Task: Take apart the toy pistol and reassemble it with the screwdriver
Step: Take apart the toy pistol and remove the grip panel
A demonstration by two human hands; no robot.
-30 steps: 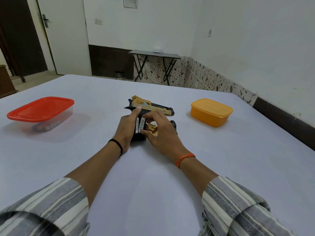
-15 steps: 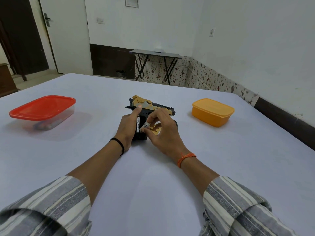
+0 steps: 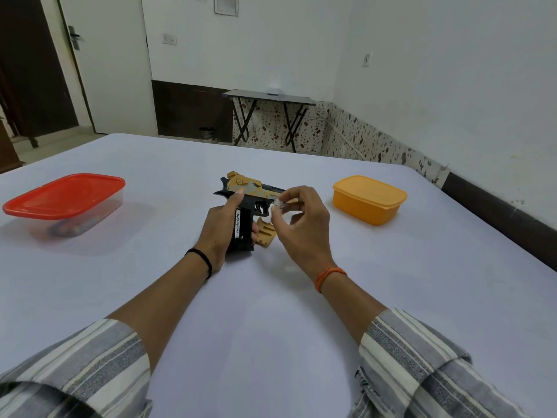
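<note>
The black and gold toy pistol (image 3: 251, 193) lies on its side in the middle of the white table (image 3: 271, 297). My left hand (image 3: 221, 226) grips its black handle, where one white battery (image 3: 237, 226) sits in the open compartment. A gold grip cover (image 3: 265, 233) lies loose just right of the handle. My right hand (image 3: 297, 220) is raised above the pistol and pinches a second small white battery (image 3: 278, 204) between thumb and fingertips. No screwdriver is in sight.
A clear box with a red lid (image 3: 64, 196) stands at the left, with dark items inside. An orange lidded box (image 3: 369, 199) stands at the right. A folding table (image 3: 269, 96) is against the far wall.
My right hand has pulled one of the two white batteries out of the handle and lifted it up and to the right. My left hand keeps its grip on the handle.
</note>
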